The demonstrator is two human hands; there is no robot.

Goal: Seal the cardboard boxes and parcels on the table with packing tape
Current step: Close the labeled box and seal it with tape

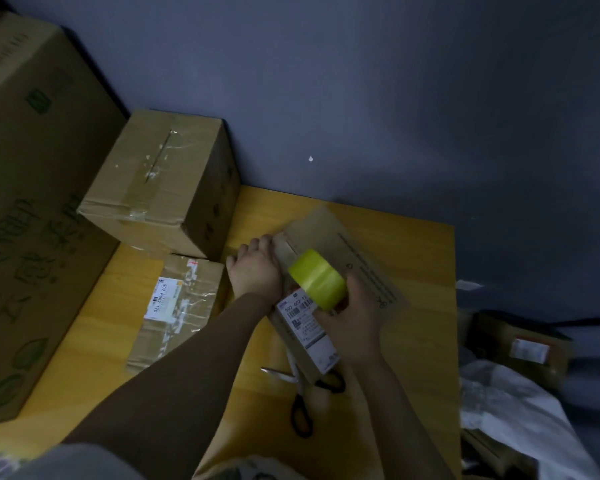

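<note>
Right hand [355,327] grips yellow-green tape roll [317,278] over flat brown cardboard parcel [364,258], centre of yellow bench [423,341]. Left hand [257,271] lies on parcel's far end; grip unclear.

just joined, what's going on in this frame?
A person is taping a flat cardboard parcel on the yellow table. The right hand holds a roll of yellow-green tape over the parcel's top, while the left hand rests on its far end, steadying it. Scissors lie at the parcel's near end, partly under it. A taped box and another labelled parcel sit to the left, beside a large printed carton.
</note>
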